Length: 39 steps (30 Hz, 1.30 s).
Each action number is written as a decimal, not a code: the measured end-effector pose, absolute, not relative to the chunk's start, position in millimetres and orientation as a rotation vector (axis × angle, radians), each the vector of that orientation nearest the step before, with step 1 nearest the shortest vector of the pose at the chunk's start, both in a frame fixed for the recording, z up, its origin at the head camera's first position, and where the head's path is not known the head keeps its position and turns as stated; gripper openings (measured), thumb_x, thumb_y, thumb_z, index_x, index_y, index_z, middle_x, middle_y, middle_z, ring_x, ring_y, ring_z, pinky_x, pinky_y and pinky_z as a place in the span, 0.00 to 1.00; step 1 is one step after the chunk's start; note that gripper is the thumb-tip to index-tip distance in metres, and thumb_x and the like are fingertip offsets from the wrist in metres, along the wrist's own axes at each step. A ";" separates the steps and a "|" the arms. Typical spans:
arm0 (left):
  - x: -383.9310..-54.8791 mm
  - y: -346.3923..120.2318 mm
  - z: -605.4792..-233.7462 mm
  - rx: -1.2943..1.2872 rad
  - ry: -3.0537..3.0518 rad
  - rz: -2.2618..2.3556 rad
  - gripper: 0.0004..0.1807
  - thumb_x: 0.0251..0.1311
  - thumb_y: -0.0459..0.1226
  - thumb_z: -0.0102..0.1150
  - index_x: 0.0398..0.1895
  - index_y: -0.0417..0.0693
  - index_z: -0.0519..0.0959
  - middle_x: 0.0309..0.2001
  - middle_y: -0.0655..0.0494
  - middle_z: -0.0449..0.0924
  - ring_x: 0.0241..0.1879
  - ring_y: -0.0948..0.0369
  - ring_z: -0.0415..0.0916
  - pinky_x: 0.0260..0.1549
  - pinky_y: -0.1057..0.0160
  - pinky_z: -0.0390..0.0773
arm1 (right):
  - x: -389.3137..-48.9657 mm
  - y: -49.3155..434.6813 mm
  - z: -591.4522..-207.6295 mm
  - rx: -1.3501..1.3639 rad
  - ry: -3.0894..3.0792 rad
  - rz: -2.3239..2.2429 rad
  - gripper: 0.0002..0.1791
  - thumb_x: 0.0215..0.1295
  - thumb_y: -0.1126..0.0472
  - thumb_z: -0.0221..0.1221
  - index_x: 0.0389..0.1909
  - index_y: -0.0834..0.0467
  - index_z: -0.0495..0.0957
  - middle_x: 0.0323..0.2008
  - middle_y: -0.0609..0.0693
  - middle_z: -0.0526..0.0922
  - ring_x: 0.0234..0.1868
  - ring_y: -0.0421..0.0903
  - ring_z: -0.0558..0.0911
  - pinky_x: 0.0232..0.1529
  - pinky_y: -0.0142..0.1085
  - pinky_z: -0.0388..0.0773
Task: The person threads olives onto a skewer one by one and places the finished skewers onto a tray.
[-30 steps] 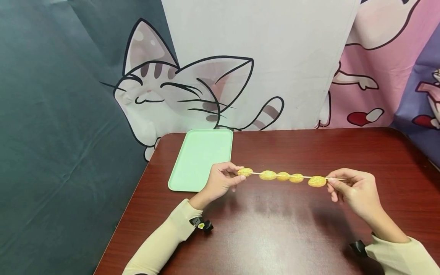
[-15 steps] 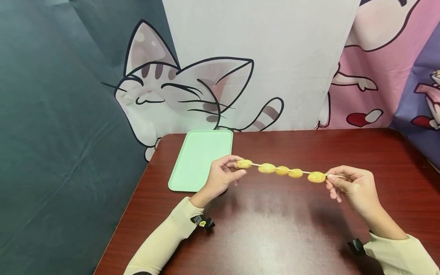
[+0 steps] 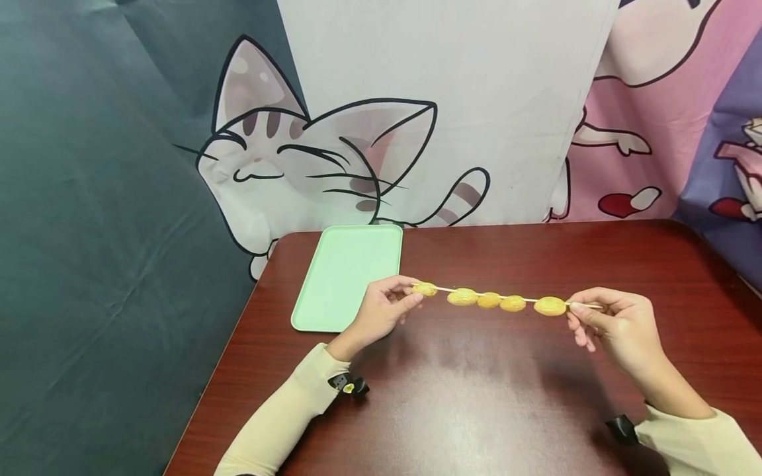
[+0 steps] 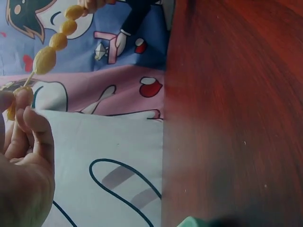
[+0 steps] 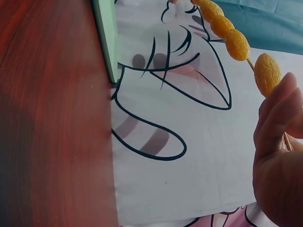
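Note:
A thin wooden skewer (image 3: 442, 289) carries several yellow, wrinkled oval pieces (image 3: 462, 297) and is held nearly level above the table. My left hand (image 3: 381, 309) pinches the end piece (image 3: 424, 289) between thumb and fingers. At the other end my right hand (image 3: 619, 324) pinches the skewer just beyond the last yellow piece (image 3: 550, 306), and a short bare tip sticks out past its fingers. Gaps of bare stick separate the two end pieces from the middle ones. In the right wrist view the yellow pieces (image 5: 267, 74) run up and away from the right hand (image 5: 279, 156).
A pale green tray (image 3: 333, 277) lies at the back left of the dark red wooden table (image 3: 476, 390), partly behind the left hand. Cloth with a cartoon cat (image 3: 286, 158) hangs behind the table. Black wrist devices (image 3: 621, 430) sit at both sleeves.
The left fingers and thumb parted slightly at the end piece half a second ago and now press on it again. The skewer's left end rose a little, then dipped slightly.

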State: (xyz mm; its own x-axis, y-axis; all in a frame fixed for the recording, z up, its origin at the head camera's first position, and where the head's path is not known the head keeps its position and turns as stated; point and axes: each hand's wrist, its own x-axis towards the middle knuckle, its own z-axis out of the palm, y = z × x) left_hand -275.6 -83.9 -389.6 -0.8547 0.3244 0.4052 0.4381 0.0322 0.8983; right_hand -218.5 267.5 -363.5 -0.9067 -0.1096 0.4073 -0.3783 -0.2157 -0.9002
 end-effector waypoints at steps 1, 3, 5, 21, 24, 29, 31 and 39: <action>-275.1 -83.0 -388.9 -0.789 -2.203 -1.959 0.08 0.61 0.21 0.59 0.43 0.25 0.80 0.25 0.45 0.78 0.17 0.63 0.67 0.16 0.70 0.68 | -218.8 267.4 -363.0 0.588 -1.842 2.249 0.13 0.63 0.86 0.49 0.30 0.71 0.79 0.17 0.53 0.80 0.11 0.41 0.76 0.05 0.41 0.58; -272.3 -80.9 -383.6 -0.752 -2.214 -1.928 0.07 0.61 0.21 0.59 0.42 0.24 0.79 0.25 0.53 0.76 0.20 0.68 0.66 0.19 0.72 0.66 | -219.5 266.8 -361.8 0.596 -1.836 2.256 0.12 0.63 0.86 0.49 0.30 0.72 0.78 0.17 0.54 0.81 0.11 0.42 0.76 0.05 0.40 0.59; -268.4 -78.6 -375.9 -0.726 -2.213 -1.894 0.07 0.61 0.21 0.59 0.40 0.23 0.79 0.25 0.56 0.74 0.22 0.70 0.65 0.21 0.73 0.65 | -220.3 265.8 -360.6 0.598 -1.827 2.258 0.12 0.63 0.86 0.49 0.30 0.72 0.78 0.17 0.54 0.81 0.11 0.42 0.76 0.06 0.39 0.62; -268.7 -78.8 -373.6 -0.566 -2.404 -1.798 0.09 0.68 0.30 0.55 0.34 0.30 0.82 0.19 0.44 0.72 0.20 0.68 0.62 0.20 0.71 0.62 | -222.7 263.0 -347.0 0.522 -1.905 2.040 0.08 0.60 0.85 0.55 0.28 0.73 0.79 0.16 0.52 0.80 0.11 0.42 0.76 0.10 0.30 0.72; -278.0 -83.7 -385.7 -0.550 -2.424 -1.826 0.12 0.69 0.32 0.53 0.34 0.33 0.83 0.19 0.54 0.70 0.19 0.68 0.62 0.19 0.71 0.62 | -221.4 265.6 -346.4 0.530 -1.898 2.003 0.09 0.59 0.86 0.54 0.28 0.73 0.79 0.16 0.52 0.80 0.11 0.41 0.77 0.10 0.29 0.72; -278.9 -92.0 -383.5 -0.376 -2.366 -2.139 0.17 0.74 0.36 0.46 0.35 0.30 0.80 0.17 0.57 0.68 0.14 0.67 0.59 0.10 0.72 0.57 | -223.5 280.0 -347.5 0.566 -1.772 2.097 0.12 0.58 0.89 0.51 0.29 0.74 0.79 0.17 0.54 0.81 0.11 0.41 0.78 0.10 0.28 0.73; -279.1 -94.1 -382.9 -0.311 -2.311 -2.291 0.18 0.75 0.39 0.46 0.38 0.30 0.78 0.19 0.56 0.71 0.14 0.65 0.62 0.07 0.72 0.58 | -223.8 285.1 -349.3 0.586 -1.712 2.158 0.13 0.58 0.90 0.48 0.30 0.75 0.78 0.17 0.55 0.82 0.12 0.42 0.79 0.09 0.29 0.73; -275.8 -90.8 -375.9 -0.280 -1.855 -2.910 0.12 0.76 0.38 0.43 0.48 0.40 0.74 0.41 0.50 0.81 0.31 0.64 0.80 0.15 0.74 0.74 | -224.3 284.5 -355.8 0.668 -1.612 2.283 0.17 0.57 0.93 0.44 0.32 0.77 0.78 0.19 0.58 0.82 0.13 0.44 0.79 0.09 0.31 0.71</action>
